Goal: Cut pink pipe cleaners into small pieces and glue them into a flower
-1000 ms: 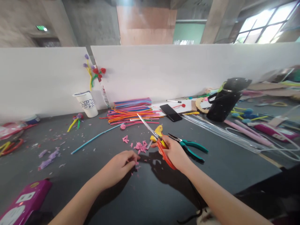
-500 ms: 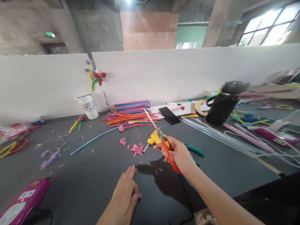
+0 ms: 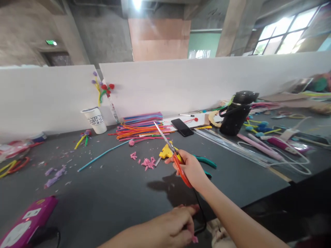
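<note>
My right hand (image 3: 192, 169) grips red-handled scissors (image 3: 170, 150) above the dark table (image 3: 108, 193), blades closed and pointing up and away. My left hand (image 3: 172, 227) is low at the table's near edge, its fingers curled and pinching small pink scraps (image 3: 194, 238). A small heap of pink pipe-cleaner cuttings (image 3: 148, 162) lies on the table ahead of the scissors. Beside it sits a yellow glue gun (image 3: 165, 152), and green-handled pliers (image 3: 205, 162) lie behind my right hand.
A stack of coloured pipe cleaners (image 3: 141, 127), a black phone (image 3: 182, 127), a white cup (image 3: 95, 120) and a black jug (image 3: 234, 113) stand along the white partition. A blue pipe cleaner (image 3: 103, 155), purple scraps (image 3: 53, 175) and a pink power strip (image 3: 24, 222) are at left.
My left hand has drawn back from the pink cuttings to the table's near edge, taking pink scraps with it. The right hand with the scissors has stayed nearly still.
</note>
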Demonstrator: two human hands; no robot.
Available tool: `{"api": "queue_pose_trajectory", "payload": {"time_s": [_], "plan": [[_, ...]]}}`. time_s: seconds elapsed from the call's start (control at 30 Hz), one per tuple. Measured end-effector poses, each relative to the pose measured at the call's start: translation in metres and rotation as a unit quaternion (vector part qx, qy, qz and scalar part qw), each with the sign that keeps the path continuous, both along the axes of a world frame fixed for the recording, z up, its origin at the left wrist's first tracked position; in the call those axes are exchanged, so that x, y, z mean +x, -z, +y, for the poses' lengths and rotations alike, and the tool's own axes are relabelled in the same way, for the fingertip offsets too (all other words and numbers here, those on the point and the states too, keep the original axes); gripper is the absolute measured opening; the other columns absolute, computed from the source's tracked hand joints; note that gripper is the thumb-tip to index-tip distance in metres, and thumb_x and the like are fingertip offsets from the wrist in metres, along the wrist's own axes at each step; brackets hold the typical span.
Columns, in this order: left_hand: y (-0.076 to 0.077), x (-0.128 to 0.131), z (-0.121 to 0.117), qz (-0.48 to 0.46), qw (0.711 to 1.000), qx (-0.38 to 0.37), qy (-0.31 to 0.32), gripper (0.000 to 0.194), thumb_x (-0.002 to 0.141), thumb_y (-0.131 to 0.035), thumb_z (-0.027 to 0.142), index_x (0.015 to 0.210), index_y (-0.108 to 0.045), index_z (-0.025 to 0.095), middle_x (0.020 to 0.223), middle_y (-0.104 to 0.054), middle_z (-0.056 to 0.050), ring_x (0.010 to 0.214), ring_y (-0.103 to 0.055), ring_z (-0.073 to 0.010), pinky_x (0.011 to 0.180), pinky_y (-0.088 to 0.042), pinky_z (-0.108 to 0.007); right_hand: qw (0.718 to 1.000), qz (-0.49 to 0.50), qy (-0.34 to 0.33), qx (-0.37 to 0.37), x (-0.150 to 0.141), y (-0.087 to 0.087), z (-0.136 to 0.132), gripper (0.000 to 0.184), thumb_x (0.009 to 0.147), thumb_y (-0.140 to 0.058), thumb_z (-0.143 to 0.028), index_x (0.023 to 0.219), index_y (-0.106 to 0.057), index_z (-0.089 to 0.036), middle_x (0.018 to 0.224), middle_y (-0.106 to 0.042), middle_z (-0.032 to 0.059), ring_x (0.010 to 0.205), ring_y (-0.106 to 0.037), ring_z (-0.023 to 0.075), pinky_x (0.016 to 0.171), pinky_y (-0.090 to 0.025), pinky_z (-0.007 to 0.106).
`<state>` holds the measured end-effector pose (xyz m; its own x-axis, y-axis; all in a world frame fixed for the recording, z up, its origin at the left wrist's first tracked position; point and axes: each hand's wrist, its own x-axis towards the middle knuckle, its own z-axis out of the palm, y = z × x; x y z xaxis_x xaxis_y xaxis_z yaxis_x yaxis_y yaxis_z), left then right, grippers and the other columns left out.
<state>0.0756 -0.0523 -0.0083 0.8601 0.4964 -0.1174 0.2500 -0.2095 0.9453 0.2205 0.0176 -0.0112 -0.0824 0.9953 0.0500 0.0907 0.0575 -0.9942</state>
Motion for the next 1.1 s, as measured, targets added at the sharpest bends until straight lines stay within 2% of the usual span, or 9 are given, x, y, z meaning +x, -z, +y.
{"api": "queue_pose_trajectory", "payload": {"time_s": [0.07, 0.13, 0.2, 0.23, 0.3, 0.5, 0.93, 1.03, 1.1], "plan": [[-0.007, -0.014, 0.001, -0.035, 0.992, -0.120, -0.031, 0.010, 0.085, -0.043, 0.026, 0.082, -0.052, 0.021, 0.137, -0.041, -0.009, 0.118, -0.045, -0.0215, 0.091, -0.038, -0.036, 1.000, -0.001, 0.004, -0.001, 0.004, -0.001, -0.001, 0.015, 0.061, -0.050, -0.017, 0.076, -0.054, -0.018, 0.067, -0.060, -0.0017, 0.044, -0.043, 0.0079, 0.044, -0.039, 0.020], [-0.010, -0.026, 0.011, -0.061, 0.977, -0.151, -0.136, 0.013, 0.082, -0.049, 0.030, 0.077, -0.053, 0.019, 0.127, -0.049, -0.010, 0.107, -0.052, -0.0205, 0.080, -0.043, -0.031, 1.000, -0.003, 0.008, -0.002, 0.006, -0.002, -0.002, 0.016, 0.061, -0.050, -0.016, 0.077, -0.054, -0.018, 0.067, -0.061, -0.0017, 0.045, -0.043, 0.0079, 0.045, -0.039, 0.020], [-0.009, -0.034, 0.025, -0.055, 0.952, -0.157, -0.258, 0.014, 0.079, -0.054, 0.031, 0.078, -0.055, 0.017, 0.086, -0.062, -0.005, 0.072, -0.059, -0.0139, 0.061, -0.044, -0.024, 1.000, -0.004, 0.008, -0.005, 0.005, -0.002, -0.003, 0.016, 0.062, -0.050, -0.016, 0.077, -0.054, -0.018, 0.066, -0.060, -0.0018, 0.045, -0.043, 0.0080, 0.045, -0.039, 0.020], [-0.007, -0.037, 0.031, -0.055, 0.938, -0.158, -0.304, 0.014, 0.077, -0.057, 0.030, 0.073, -0.054, 0.017, 0.067, -0.058, 0.000, 0.058, -0.054, -0.0101, 0.055, -0.041, -0.021, 1.000, -0.003, 0.006, -0.008, 0.004, -0.002, -0.004, 0.014, 0.062, -0.050, -0.016, 0.076, -0.054, -0.018, 0.065, -0.060, -0.0019, 0.045, -0.044, 0.0081, 0.044, -0.038, 0.020], [-0.004, -0.043, 0.042, -0.088, 0.913, -0.192, -0.349, 0.015, 0.076, -0.059, 0.029, 0.071, -0.053, 0.016, 0.057, -0.050, 0.004, 0.048, -0.047, -0.0062, 0.049, -0.036, -0.018, 1.000, 0.000, -0.007, -0.014, 0.000, 0.000, -0.007, 0.010, 0.062, -0.051, -0.017, 0.072, -0.052, -0.018, 0.064, -0.060, -0.0019, 0.045, -0.044, 0.0082, 0.044, -0.038, 0.020], [-0.003, -0.047, 0.053, -0.148, 0.890, -0.287, -0.321, 0.011, 0.080, -0.054, 0.025, 0.080, -0.047, 0.017, 0.064, -0.064, -0.003, 0.050, -0.058, -0.0099, 0.048, -0.042, -0.019, 0.997, 0.008, -0.061, -0.043, -0.017, -0.001, -0.016, 0.012, 0.061, -0.054, -0.013, 0.068, -0.047, -0.019, 0.061, -0.055, -0.0046, 0.050, -0.048, 0.0091, 0.045, -0.038, 0.018], [0.008, -0.045, 0.043, -0.168, 0.886, -0.305, -0.307, 0.009, 0.080, -0.051, 0.022, 0.077, -0.051, 0.013, 0.061, -0.063, -0.004, 0.047, -0.057, -0.0098, 0.048, -0.044, -0.021, 0.990, 0.002, -0.099, -0.097, -0.050, -0.009, -0.027, 0.015, 0.065, -0.050, -0.013, 0.057, -0.041, -0.021, 0.038, -0.045, -0.0098, 0.034, -0.043, 0.0069, 0.037, -0.030, 0.017], [0.004, -0.047, 0.041, -0.162, 0.896, -0.261, -0.322, 0.012, 0.083, -0.048, 0.025, 0.081, -0.051, 0.014, 0.064, -0.063, -0.004, 0.052, -0.058, -0.0110, 0.052, -0.045, -0.023, 0.994, -0.001, -0.068, -0.085, -0.048, -0.010, -0.023, 0.014, 0.064, -0.053, -0.013, 0.057, -0.043, -0.020, 0.038, -0.045, -0.0101, 0.033, -0.042, 0.0062, 0.036, -0.030, 0.016], [0.007, -0.047, 0.038, -0.141, 0.923, -0.160, -0.321, 0.013, 0.084, -0.046, 0.025, 0.090, -0.052, 0.015, 0.081, -0.066, -0.008, 0.070, -0.062, -0.0153, 0.068, -0.048, -0.029, 0.996, -0.003, -0.040, -0.075, -0.041, -0.011, -0.017, 0.012, 0.063, -0.054, -0.013, 0.059, -0.045, -0.020, 0.037, -0.045, -0.0105, 0.031, -0.039, 0.0055, 0.034, -0.029, 0.016]]}}
